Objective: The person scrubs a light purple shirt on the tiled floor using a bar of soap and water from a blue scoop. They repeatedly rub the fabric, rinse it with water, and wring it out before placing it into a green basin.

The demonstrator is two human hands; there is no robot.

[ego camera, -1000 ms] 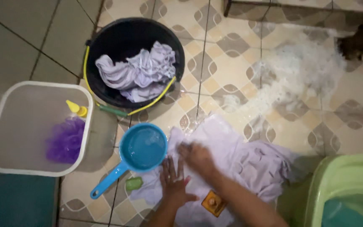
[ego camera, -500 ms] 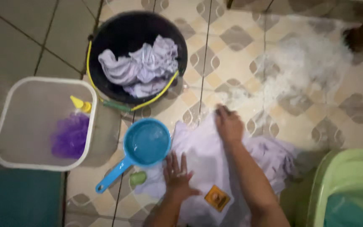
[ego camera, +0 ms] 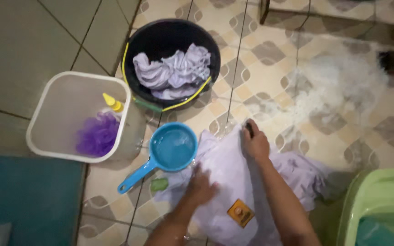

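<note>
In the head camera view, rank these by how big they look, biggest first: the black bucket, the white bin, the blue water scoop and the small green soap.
1. white bin and black bucket: too alike in apparent size to rank.
2. blue water scoop, handle included.
3. green soap, clearly smallest.

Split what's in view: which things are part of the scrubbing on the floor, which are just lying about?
In use:
- pale lilac garment spread on the tiles
- left hand, flat on it
- right hand, gripping a small dark object
- blue plastic water dipper
- small green soap piece

Lying about:
- black bucket of wrung cloth
- white square basket
- green plastic tub
</note>
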